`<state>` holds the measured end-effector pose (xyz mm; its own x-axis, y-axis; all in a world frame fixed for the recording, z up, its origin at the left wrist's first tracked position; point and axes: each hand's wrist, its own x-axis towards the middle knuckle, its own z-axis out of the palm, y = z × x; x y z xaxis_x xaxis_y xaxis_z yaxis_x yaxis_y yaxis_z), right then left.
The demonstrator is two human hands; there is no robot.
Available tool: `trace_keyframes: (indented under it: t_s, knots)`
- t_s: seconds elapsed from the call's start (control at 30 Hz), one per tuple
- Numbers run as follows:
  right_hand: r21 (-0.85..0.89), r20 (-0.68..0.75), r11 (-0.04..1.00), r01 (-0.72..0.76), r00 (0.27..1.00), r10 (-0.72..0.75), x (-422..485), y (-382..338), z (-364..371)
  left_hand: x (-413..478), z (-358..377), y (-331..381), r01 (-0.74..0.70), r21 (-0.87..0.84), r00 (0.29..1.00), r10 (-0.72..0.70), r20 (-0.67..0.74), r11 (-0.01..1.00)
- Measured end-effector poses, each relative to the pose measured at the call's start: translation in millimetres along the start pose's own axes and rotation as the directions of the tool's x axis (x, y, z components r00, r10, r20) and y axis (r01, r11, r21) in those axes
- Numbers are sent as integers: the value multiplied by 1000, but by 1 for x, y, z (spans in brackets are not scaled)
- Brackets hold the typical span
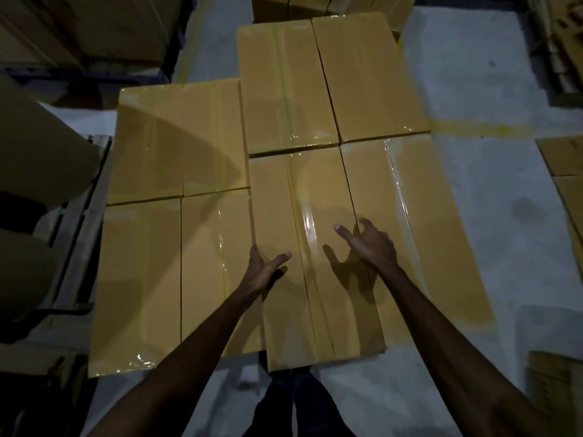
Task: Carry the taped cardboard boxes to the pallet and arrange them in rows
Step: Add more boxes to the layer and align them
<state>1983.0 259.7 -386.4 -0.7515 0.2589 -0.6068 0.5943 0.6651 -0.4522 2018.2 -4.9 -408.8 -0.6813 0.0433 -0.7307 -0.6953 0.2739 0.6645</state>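
The long tan taped cardboard box [312, 247], lying lengthwise away from the person, is flanked by the left hand [263, 274] and right hand [370, 246], both spread, apparently gripping nothing.

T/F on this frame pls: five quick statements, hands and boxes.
1. The left hand and right hand are at the near middle box. True.
2. The box tops are bare of tape. False: glossy tape runs along them.
3. The left hand grips a tape roll. False: it holds nothing.
4. The boxes lie side by side in rows. True.
5. The right hand is a fist. False: its fingers are spread.
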Motion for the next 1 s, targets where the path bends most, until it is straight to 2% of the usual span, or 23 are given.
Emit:
trace_keyframes:
  t_s: [0.07,0.17,0.23,0.33,0.4,0.47,0.5,0.57,0.7,0.9,1.0]
  knots:
    - [62,49,998,11,999,-14,-4,0,3,0,1,-6,-15,29,1000,15,-21,999]
    - [-83,57,988,134,990,-129,-19,10,17,-5,0,-19,-46,120,997,53,-54,992]
    - [-151,40,964,219,976,-216,-33,25,26,-11,2,-31,-104,287,992,122,-45,952]
    - [-296,103,890,348,937,-333,-51,56,33,-34,8,-45,-212,593,971,234,41,777]
    - [-428,209,802,416,909,-360,-61,84,36,-48,12,-61,-270,738,960,229,159,618]
    - [-529,314,706,471,881,-353,-73,118,38,-60,11,-84,-320,808,947,171,270,494]
    - [-566,340,661,492,870,-356,-79,136,40,-66,10,-97,-353,807,936,170,310,474]
    - [-629,350,600,494,870,-349,-94,164,40,-78,8,-121,-403,789,915,223,336,465]
    - [-675,362,565,474,880,-306,-113,187,38,-95,11,-146,-382,798,919,281,276,466]
    - [-695,314,574,433,901,-300,-100,177,40,-89,13,-137,-343,786,937,240,252,515]
    - [-700,341,565,436,900,-272,-94,170,41,-87,11,-132,-329,783,944,217,250,528]
